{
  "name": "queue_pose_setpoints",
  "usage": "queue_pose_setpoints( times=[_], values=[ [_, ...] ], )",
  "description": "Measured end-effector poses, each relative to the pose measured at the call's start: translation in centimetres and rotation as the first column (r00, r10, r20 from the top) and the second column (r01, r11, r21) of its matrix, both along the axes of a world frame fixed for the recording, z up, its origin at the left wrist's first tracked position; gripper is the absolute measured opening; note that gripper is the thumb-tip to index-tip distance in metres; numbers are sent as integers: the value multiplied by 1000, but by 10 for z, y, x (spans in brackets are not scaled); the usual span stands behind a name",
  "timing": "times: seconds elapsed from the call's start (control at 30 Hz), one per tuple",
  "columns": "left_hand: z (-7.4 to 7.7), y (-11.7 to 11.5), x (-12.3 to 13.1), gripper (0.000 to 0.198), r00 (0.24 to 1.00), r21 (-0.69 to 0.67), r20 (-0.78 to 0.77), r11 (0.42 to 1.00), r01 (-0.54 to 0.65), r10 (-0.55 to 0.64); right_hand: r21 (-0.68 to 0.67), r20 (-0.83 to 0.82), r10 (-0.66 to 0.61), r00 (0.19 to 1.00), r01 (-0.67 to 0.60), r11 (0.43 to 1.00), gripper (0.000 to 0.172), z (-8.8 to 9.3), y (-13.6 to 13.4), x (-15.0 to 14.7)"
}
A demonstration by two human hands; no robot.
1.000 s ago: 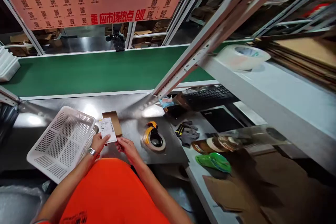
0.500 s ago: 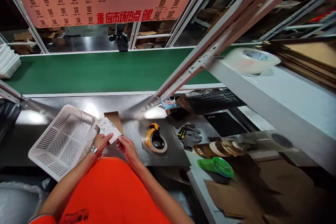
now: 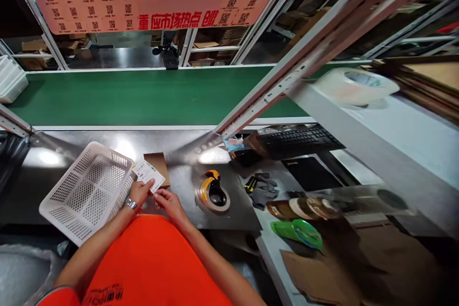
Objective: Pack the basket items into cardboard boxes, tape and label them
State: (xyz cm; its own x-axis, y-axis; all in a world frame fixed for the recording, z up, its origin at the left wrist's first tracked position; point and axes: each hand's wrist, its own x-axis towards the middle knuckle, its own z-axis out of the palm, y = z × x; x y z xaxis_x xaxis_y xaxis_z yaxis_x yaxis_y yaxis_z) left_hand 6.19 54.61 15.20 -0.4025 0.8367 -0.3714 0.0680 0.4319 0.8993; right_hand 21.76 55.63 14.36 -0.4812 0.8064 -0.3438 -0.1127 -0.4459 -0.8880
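A white printed label [image 3: 149, 175] is pinched at its lower edge by my left hand [image 3: 139, 192], which has a metal watch at the wrist. My right hand [image 3: 169, 204] has its fingers closed at the label's lower right corner. Behind the label, a brown cardboard piece [image 3: 160, 165] lies on the metal table [image 3: 182, 153]. The white perforated basket [image 3: 89, 191], with nothing in it, stands left of my left hand. To the right of my right hand sits a tape dispenser [image 3: 214, 193] with a yellow and black handle.
A green conveyor belt [image 3: 125, 98] runs behind the table. A slanted metal post [image 3: 265, 95] rises at the table's right. Further right are a keyboard [image 3: 301, 141], grey gloves [image 3: 263, 191], tape rolls [image 3: 311, 208], a green object [image 3: 297, 232] and a shelf [image 3: 394, 129] holding clear tape [image 3: 358, 86].
My right hand has shifted slightly left along the label's lower edge, closer to my left hand. The view has shifted a little, and the label is still held.
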Motion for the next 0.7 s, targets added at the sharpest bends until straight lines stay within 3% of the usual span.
queue_pose_setpoints(
  times=[0.4,0.5,0.57,0.63,0.7],
  values=[
    [-5,4,1,59,992,-77,119,996,41,-32,106,132,-52,990,38,994,52,8,2,2],
    [-2,0,-5,55,997,-77,74,997,3,3,133,146,-97,985,77,988,51,9,3,3],
    [3,-4,-11,66,997,5,-68,999,-45,46,150,148,-130,980,108,983,48,9,3,4],
    [11,-8,-16,65,972,180,-233,983,39,4,170,138,-153,979,128,977,45,9,2,3],
    [19,-12,-17,49,930,317,-322,906,282,-177,202,124,-165,979,138,970,42,10,1,2]
  ],
)
